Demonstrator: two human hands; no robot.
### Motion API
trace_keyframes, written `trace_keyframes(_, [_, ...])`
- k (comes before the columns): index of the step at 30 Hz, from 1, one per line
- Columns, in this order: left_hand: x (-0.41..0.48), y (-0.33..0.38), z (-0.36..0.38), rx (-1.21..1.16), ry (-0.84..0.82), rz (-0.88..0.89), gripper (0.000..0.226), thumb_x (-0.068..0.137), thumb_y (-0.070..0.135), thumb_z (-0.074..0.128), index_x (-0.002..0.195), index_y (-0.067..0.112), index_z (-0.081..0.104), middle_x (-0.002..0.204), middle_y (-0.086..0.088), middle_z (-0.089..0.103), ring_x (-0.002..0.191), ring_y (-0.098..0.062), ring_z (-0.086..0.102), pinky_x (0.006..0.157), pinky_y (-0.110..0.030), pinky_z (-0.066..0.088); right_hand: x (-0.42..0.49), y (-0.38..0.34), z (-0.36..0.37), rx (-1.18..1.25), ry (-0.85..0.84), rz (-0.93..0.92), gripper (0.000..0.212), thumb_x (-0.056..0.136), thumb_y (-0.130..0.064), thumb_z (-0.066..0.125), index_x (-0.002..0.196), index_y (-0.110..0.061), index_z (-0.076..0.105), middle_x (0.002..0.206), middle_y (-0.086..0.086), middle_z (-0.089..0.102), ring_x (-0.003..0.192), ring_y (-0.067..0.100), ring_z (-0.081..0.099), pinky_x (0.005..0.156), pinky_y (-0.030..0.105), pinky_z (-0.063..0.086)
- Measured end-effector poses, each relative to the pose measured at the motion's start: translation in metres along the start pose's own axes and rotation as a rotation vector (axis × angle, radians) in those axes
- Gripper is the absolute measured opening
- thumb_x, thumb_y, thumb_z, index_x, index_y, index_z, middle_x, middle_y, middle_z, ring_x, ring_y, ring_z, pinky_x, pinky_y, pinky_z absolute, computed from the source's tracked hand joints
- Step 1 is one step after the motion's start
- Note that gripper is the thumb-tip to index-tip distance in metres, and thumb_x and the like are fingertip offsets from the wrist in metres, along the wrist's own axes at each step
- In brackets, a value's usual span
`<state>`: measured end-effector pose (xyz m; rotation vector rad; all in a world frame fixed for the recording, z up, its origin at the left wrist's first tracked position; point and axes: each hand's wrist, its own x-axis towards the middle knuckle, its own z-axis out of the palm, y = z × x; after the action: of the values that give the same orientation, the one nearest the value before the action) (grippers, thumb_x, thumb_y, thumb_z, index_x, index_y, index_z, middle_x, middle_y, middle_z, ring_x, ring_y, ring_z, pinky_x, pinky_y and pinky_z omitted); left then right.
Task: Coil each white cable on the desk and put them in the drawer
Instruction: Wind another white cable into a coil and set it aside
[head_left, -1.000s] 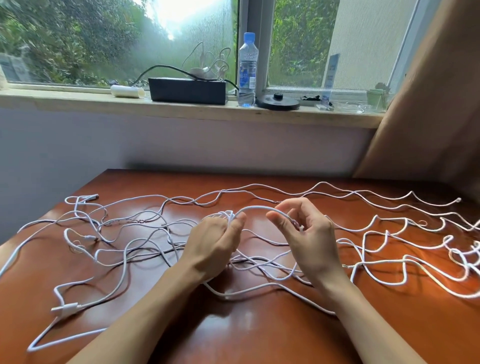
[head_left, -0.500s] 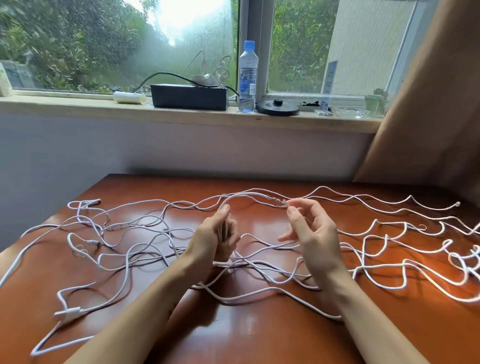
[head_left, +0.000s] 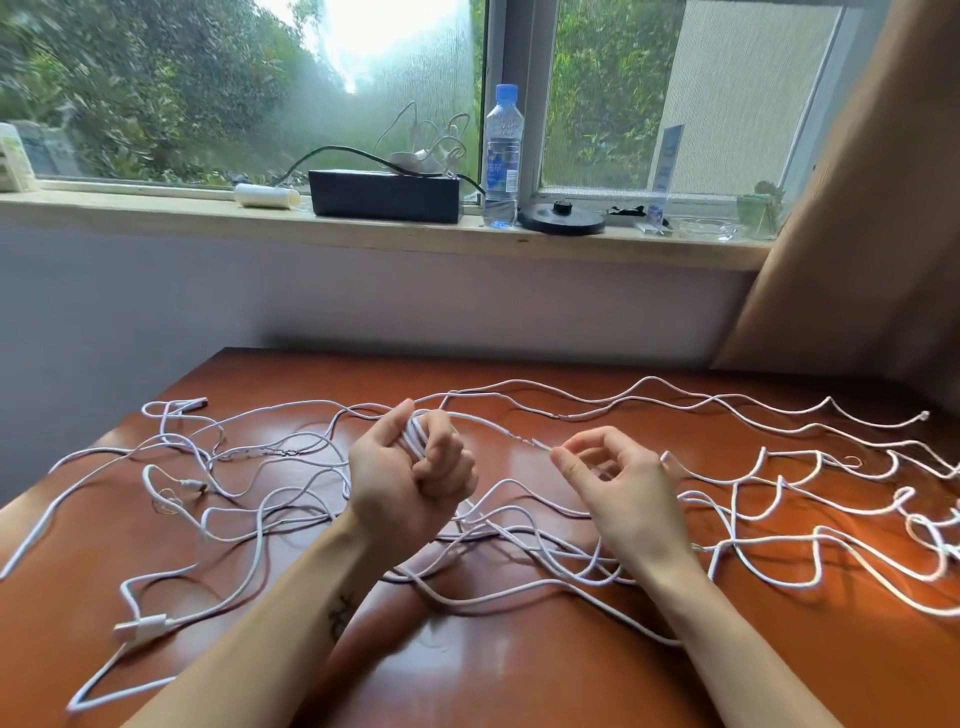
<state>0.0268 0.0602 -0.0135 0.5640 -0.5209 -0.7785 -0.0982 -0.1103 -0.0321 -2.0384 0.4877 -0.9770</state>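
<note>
Red-brown desk (head_left: 493, 675) below window, white cables (head_left: 145, 622) tangled all over it; mid-desk, left hand (head_left: 410, 478) fists 1 bundle of loops, right hand (head_left: 618, 488) half-curled at the strand, grip unclear; pulling harder may knot crossed cables.

My left hand (head_left: 410, 483) grips a bundle of white cable (head_left: 488, 423) loops above the desk (head_left: 467, 675); its strand reaches my right hand (head_left: 618, 483), fingers curled.

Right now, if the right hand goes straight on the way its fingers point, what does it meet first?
Likely the left hand, gripping the cable loops: the right hand points left along the strand toward it. Depth is unclear.
</note>
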Motion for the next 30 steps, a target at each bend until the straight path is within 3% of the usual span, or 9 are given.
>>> trace_keyframes(5, [0.0, 0.006, -0.001, -0.17, 0.045, 0.028, 0.056, 0.104, 0.035, 0.022, 0.057, 0.012, 0.045, 0.044, 0.002, 0.023, 0.042, -0.014, 0.016, 0.043, -0.026, 0.027, -0.002, 0.0, 0.002, -0.056, -0.159, -0.017, 0.01, 0.083, -0.033, 0.082, 0.078, -0.03, 0.074, 0.066, -0.016, 0.068, 0.06, 0.002, 0.057, 0.059, 0.023, 0.05])
trace_keyframes(8, [0.001, 0.007, -0.006, -0.243, 0.05, 0.041, 0.052, 0.104, 0.036, 0.022, 0.065, 0.011, 0.047, 0.052, 0.001, 0.026, 0.046, -0.014, 0.026, 0.046, -0.027, 0.029, -0.004, -0.002, 0.005, -0.055, -0.226, -0.084, 0.009, 0.085, -0.02, 0.08, 0.084, -0.028, 0.078, 0.069, -0.024, 0.066, 0.057, 0.003, 0.054, 0.057, 0.014, 0.041])
trace_keyframes(12, [0.002, 0.009, -0.01, -0.236, 0.078, 0.08, 0.049, 0.101, 0.04, 0.021, 0.072, 0.01, 0.047, 0.063, -0.001, 0.026, 0.057, -0.017, 0.026, 0.056, -0.029, 0.028, -0.006, -0.002, 0.007, -0.099, -0.297, -0.22, 0.02, 0.089, -0.009, 0.075, 0.093, -0.027, 0.081, 0.083, -0.021, 0.07, 0.071, 0.004, 0.061, 0.066, 0.007, 0.038])
trace_keyframes(16, [0.005, 0.009, -0.006, -0.161, 0.168, 0.085, 0.027, 0.094, 0.03, 0.04, 0.078, 0.01, 0.049, 0.07, -0.003, 0.031, 0.062, -0.019, 0.029, 0.065, -0.031, 0.028, -0.008, -0.003, 0.008, -0.081, -0.352, -0.317, 0.021, 0.091, -0.007, 0.073, 0.099, -0.025, 0.081, 0.091, -0.015, 0.072, 0.083, 0.004, 0.063, 0.072, 0.007, 0.039])
trace_keyframes(19, [0.009, 0.007, -0.005, -0.057, 0.252, 0.106, 0.009, 0.083, 0.018, 0.052, 0.078, 0.011, 0.053, 0.069, -0.002, 0.031, 0.059, -0.017, 0.03, 0.065, -0.03, 0.028, -0.011, -0.008, 0.01, -0.018, -0.366, -0.323, 0.023, 0.092, -0.007, 0.073, 0.104, -0.025, 0.08, 0.092, -0.013, 0.074, 0.075, 0.001, 0.059, 0.068, 0.008, 0.038])
trace_keyframes(22, [0.013, 0.003, -0.006, 0.106, 0.297, 0.133, 0.018, 0.096, 0.016, 0.045, 0.083, 0.01, 0.055, 0.066, -0.002, 0.034, 0.058, -0.016, 0.036, 0.065, -0.03, 0.031, -0.013, -0.015, 0.009, 0.072, -0.366, -0.244, 0.031, 0.092, -0.008, 0.071, 0.112, -0.031, 0.074, 0.094, -0.013, 0.077, 0.065, 0.003, 0.056, 0.064, 0.013, 0.039])
trace_keyframes(26, [0.016, -0.009, -0.006, 0.446, 0.318, 0.216, 0.029, 0.105, 0.011, 0.035, 0.086, 0.01, 0.057, 0.064, -0.002, 0.042, 0.059, -0.017, 0.041, 0.064, -0.032, 0.037, -0.015, -0.016, 0.01, 0.132, -0.366, -0.189, 0.039, 0.094, -0.003, 0.067, 0.12, -0.031, 0.068, 0.096, -0.007, 0.076, 0.085, 0.003, 0.07, 0.075, 0.015, 0.049])
trace_keyframes(30, [0.015, -0.012, -0.012, 0.791, 0.335, 0.346, 0.026, 0.105, 0.01, 0.04, 0.088, 0.01, 0.059, 0.068, -0.005, 0.05, 0.062, -0.017, 0.047, 0.063, -0.028, 0.039, -0.008, -0.01, 0.01, 0.03, -0.285, -0.207, 0.037, 0.096, -0.002, 0.065, 0.12, -0.03, 0.068, 0.093, -0.013, 0.074, 0.081, 0.006, 0.069, 0.073, 0.015, 0.051])
